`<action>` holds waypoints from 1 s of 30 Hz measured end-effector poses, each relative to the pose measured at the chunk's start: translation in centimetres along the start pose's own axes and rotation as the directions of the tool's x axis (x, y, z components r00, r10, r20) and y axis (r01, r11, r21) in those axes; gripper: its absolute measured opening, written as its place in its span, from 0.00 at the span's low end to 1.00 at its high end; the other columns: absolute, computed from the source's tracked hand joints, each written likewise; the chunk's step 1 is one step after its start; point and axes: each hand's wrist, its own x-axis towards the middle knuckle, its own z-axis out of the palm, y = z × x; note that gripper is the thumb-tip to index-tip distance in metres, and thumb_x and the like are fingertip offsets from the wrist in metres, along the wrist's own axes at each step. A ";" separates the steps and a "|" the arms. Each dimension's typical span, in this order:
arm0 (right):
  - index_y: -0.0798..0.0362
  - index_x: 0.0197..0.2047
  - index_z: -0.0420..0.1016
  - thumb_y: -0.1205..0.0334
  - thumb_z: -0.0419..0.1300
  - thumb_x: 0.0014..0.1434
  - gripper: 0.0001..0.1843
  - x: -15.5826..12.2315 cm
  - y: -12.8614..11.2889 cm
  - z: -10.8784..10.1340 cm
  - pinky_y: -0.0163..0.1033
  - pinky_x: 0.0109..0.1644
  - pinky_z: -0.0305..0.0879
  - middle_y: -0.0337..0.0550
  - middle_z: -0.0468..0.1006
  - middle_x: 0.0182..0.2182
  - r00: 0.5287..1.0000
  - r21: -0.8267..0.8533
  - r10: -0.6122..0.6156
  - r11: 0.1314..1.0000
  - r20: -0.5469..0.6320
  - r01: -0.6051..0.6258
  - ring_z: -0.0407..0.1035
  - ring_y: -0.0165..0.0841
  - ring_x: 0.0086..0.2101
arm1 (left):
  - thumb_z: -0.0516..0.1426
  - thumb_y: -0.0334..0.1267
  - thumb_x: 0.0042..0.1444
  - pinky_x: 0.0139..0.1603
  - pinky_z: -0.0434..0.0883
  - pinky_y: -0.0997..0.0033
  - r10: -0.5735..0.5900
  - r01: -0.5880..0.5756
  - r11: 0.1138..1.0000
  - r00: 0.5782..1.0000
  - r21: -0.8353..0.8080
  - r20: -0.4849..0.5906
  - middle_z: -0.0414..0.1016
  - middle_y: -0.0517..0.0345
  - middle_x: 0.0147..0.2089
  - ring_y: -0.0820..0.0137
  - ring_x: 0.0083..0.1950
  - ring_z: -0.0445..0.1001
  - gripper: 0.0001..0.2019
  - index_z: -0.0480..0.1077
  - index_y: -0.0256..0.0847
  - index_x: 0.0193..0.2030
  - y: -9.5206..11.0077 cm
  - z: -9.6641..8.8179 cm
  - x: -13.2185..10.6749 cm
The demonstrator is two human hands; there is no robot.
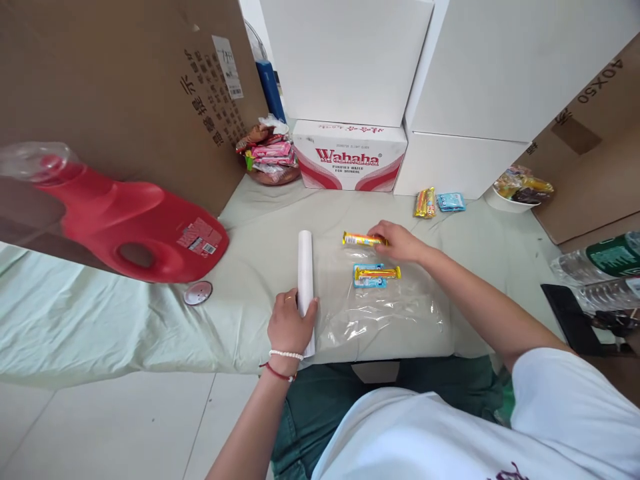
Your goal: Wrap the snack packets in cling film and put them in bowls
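My left hand (293, 321) is wrapped round the lower part of a white roll (305, 267), which lies lengthwise at the left edge of a clear plastic sheet (340, 313). Above the sheet's middle, my right hand (399, 241) is closed on the right end of a yellow snack stick (356, 239) in a wrapper. Just below it on the sheet, another yellow snack stick (377, 273) lies across a small blue packet (370, 283). Farther back, beyond my right hand, more yellow sticks (425, 203) lie beside blue packets (451, 202).
A big red detergent bottle (125, 220) stands at the left, with a round lid-like disc (198, 293) near it. A Wahaba-style water carton (350, 157) and white boxes (345, 60) line the back. Snack bowls (510, 200) and plastic bottles (607, 259) are at the right.
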 end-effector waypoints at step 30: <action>0.54 0.68 0.67 0.54 0.61 0.68 0.28 -5.1 -1.6 3.7 0.48 0.54 0.62 0.57 0.74 0.55 0.996 -0.135 -0.051 0.989 0.075 0.061 0.64 0.48 0.54 | 0.57 0.49 0.64 0.51 0.75 0.56 -0.052 0.052 0.997 0.999 0.051 -0.010 0.75 0.44 0.53 0.54 0.53 0.77 0.20 0.70 0.37 0.56 0.9 0.0 0.2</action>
